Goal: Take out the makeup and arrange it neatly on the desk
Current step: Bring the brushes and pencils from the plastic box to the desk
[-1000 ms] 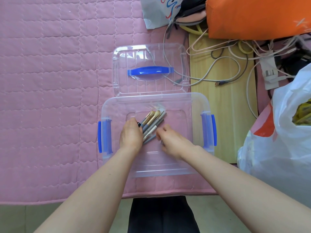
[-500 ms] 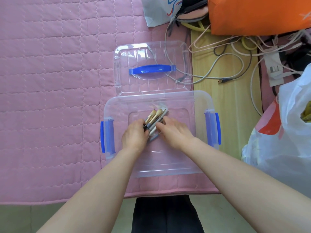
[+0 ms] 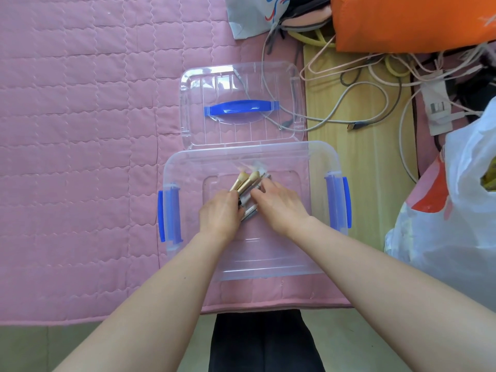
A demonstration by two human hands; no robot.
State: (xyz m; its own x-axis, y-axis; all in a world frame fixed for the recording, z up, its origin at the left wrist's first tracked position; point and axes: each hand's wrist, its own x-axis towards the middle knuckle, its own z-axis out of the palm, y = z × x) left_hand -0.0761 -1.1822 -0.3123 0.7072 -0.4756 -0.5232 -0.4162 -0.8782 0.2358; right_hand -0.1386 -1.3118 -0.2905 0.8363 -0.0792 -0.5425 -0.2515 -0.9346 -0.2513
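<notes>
A pink quilted mat (image 3: 80,130) carries the clear storage box (image 3: 268,259) and its lid (image 3: 204,84)

Orange bag (image 3: 408,20), tangled cables (image 3: 357,76), white plastic bag (image 3: 456,210) on the right.

My left hand (image 3: 221,214) and right hand (image 3: 279,204) hide the brush handles (image 3: 248,212); orange bag (image 3: 410,20) at 1 o'clock cut off.
</notes>
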